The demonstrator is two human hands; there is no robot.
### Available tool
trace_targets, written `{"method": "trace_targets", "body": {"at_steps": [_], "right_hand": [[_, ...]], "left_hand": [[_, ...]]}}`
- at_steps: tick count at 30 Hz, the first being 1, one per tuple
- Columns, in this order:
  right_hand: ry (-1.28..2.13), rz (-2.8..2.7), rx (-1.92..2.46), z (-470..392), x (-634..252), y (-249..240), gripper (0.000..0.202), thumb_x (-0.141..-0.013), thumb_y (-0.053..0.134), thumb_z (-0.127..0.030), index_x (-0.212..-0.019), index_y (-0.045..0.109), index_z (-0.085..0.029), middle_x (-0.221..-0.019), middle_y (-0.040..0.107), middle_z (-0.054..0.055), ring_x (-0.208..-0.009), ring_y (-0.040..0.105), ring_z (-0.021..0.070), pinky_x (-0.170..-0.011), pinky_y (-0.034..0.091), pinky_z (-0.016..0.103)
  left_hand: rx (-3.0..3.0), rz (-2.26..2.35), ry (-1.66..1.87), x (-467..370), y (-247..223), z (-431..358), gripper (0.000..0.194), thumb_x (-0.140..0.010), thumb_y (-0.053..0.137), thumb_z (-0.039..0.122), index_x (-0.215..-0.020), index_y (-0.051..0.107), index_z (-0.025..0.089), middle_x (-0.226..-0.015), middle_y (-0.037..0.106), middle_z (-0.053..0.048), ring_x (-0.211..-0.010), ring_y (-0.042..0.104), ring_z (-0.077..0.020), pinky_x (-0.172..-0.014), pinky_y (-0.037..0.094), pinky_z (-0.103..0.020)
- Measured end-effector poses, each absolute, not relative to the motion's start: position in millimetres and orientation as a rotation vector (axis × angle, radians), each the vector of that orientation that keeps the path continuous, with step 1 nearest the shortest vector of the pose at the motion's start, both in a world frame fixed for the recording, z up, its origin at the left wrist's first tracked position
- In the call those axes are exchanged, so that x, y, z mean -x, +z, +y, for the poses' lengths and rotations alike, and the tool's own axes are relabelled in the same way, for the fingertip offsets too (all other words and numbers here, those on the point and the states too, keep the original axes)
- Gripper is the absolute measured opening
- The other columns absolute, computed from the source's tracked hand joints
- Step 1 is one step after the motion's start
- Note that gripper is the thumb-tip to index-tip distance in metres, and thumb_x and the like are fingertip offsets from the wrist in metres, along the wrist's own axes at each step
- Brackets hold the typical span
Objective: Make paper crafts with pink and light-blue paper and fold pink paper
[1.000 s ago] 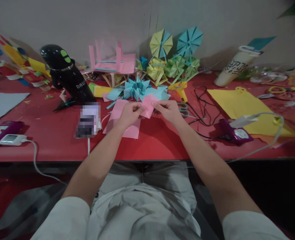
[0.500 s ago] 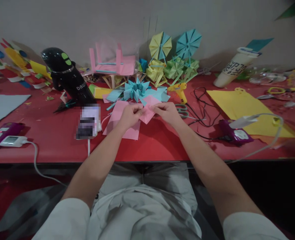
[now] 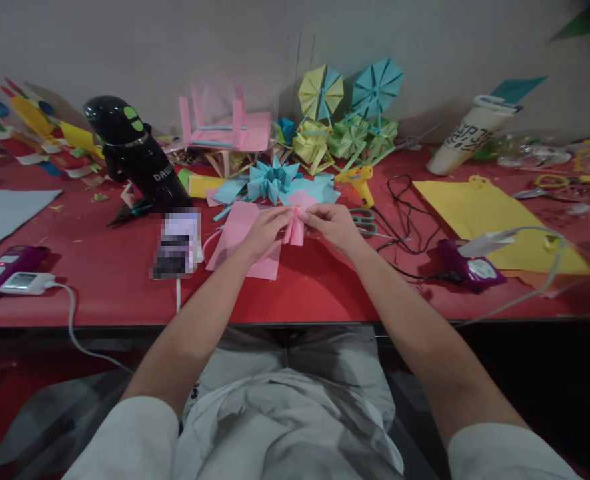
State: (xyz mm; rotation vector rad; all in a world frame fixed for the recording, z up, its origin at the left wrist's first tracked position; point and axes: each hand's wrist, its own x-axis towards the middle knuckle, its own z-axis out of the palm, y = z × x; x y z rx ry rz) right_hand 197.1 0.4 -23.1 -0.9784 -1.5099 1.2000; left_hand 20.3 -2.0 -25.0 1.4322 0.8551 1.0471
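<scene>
Between my two hands a small sheet of pink paper [image 3: 297, 233] is bent along its middle, its lower sides curling toward each other. My left hand [image 3: 269, 230] pinches its left side, and my right hand [image 3: 327, 221] grips the right side between thumb and fingers. Under and beside my left wrist lies a larger pink sheet [image 3: 235, 230] on the red table. Just beyond my fingers sits a blue folded-paper flower [image 3: 273, 181]. Scissors with green handles [image 3: 363, 221] lie right of my right hand, partly hidden by it.
A yellow glue gun [image 3: 359, 181] with a black cord stands behind the scissors. To the left are a phone [image 3: 179, 243] on a white cable and a tilted black bottle [image 3: 137, 153]. Yellow sheets [image 3: 495, 220], a purple power socket [image 3: 472, 267] and a cup [image 3: 467, 137] are at right.
The pink paper was spread as a creased diamond; now its sides are drawn together and it looks narrower. My left hand has shifted slightly right, closer to my right hand.
</scene>
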Motion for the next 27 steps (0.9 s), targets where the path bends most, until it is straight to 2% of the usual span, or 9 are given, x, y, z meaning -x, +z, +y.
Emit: {"method": "trace_targets", "body": {"at_steps": [2, 5, 10, 15, 17, 20, 21, 24, 27], "right_hand": [[1.157, -1.507, 1.001, 3, -198, -25, 0.044, -0.067, 0.076, -0.061, -0.073, 0.067, -0.018, -0.063, 0.062, 0.0, -0.057, 0.057, 0.0126, -0.059, 0.053, 0.029], [1.068, -1.486, 1.038, 9, -201, -31, 0.044, -0.068, 0.075, -0.06, -0.073, 0.061, -0.019, -0.061, 0.059, -0.001, -0.053, 0.054, 0.0115, -0.054, 0.049, 0.028], [1.006, -1.473, 1.083, 14, -203, -39, 0.047, -0.067, 0.078, -0.055, -0.089, 0.053, -0.022, -0.068, 0.062, -0.003, -0.051, 0.053, 0.0104, -0.05, 0.045, 0.025], [0.893, -1.634, 1.073, 5, -200, -30, 0.041, -0.078, 0.066, -0.06, -0.078, 0.062, -0.019, -0.073, 0.065, 0.002, -0.066, 0.059, 0.0146, -0.064, 0.05, 0.029], [0.915, -1.705, 1.036, 1, -198, -25, 0.044, -0.079, 0.064, -0.062, -0.084, 0.067, -0.019, -0.082, 0.068, 0.005, -0.076, 0.062, 0.0176, -0.071, 0.052, 0.031], [0.934, -1.745, 0.989, -1, -196, -22, 0.049, -0.072, 0.072, -0.062, -0.098, 0.07, -0.021, -0.099, 0.071, 0.006, -0.089, 0.064, 0.0215, -0.08, 0.053, 0.035], [0.912, -1.732, 0.999, 1, -197, -23, 0.049, -0.07, 0.073, -0.063, -0.096, 0.07, -0.021, -0.098, 0.071, 0.006, -0.09, 0.064, 0.0219, -0.081, 0.053, 0.035], [0.864, -1.634, 1.069, 9, -203, -28, 0.048, -0.073, 0.066, -0.069, -0.076, 0.065, -0.021, -0.075, 0.065, 0.003, -0.078, 0.061, 0.0198, -0.074, 0.052, 0.034], [0.948, -1.474, 1.067, 16, -209, -33, 0.045, -0.073, 0.068, -0.066, -0.081, 0.064, -0.022, -0.071, 0.062, 0.001, -0.07, 0.059, 0.0167, -0.066, 0.051, 0.031]], "left_hand": [[-1.438, 0.867, 1.051, -19, -22, -4, 0.032, -0.084, 0.062, 0.043, -0.1, 0.067, 0.016, -0.095, 0.071, -0.01, -0.094, 0.067, -0.024, -0.081, 0.055, -0.036], [-1.514, 1.001, 1.16, -16, -21, -1, 0.038, -0.072, 0.073, 0.03, -0.107, 0.065, 0.015, -0.107, 0.07, -0.01, -0.099, 0.064, -0.0227, -0.085, 0.053, -0.034], [-1.55, 1.098, 1.214, -12, -25, 5, 0.038, -0.066, 0.065, 0.013, -0.104, 0.066, 0.016, -0.107, 0.069, -0.008, -0.098, 0.063, -0.0201, -0.087, 0.051, -0.033], [-1.462, 1.046, 1.181, -12, -27, 5, 0.04, -0.066, 0.059, 0.01, -0.105, 0.066, 0.018, -0.101, 0.068, -0.006, -0.092, 0.064, -0.019, -0.081, 0.052, -0.031], [-1.513, 1.081, 1.201, -12, -27, 4, 0.041, -0.066, 0.06, 0.01, -0.105, 0.066, 0.018, -0.104, 0.067, -0.007, -0.096, 0.063, -0.0199, -0.083, 0.051, -0.031], [-1.565, 1.143, 1.28, -9, -27, 5, 0.039, -0.066, 0.064, 0.012, -0.104, 0.066, 0.018, -0.108, 0.067, -0.007, -0.102, 0.062, -0.021, -0.086, 0.05, -0.032], [-1.557, 1.164, 1.306, -8, -28, 6, 0.035, -0.067, 0.066, 0.014, -0.102, 0.066, 0.018, -0.106, 0.068, -0.007, -0.101, 0.062, -0.0208, -0.085, 0.05, -0.032], [-1.472, 1.228, 1.347, -6, -32, 10, 0.022, -0.068, 0.071, 0.023, -0.088, 0.063, 0.017, -0.091, 0.068, -0.006, -0.09, 0.063, -0.0188, -0.08, 0.05, -0.032], [-1.434, 1.242, 1.32, -5, -34, 12, 0.022, -0.067, 0.074, 0.027, -0.079, 0.059, 0.017, -0.079, 0.065, -0.003, -0.079, 0.062, -0.0161, -0.076, 0.049, -0.031]]}}
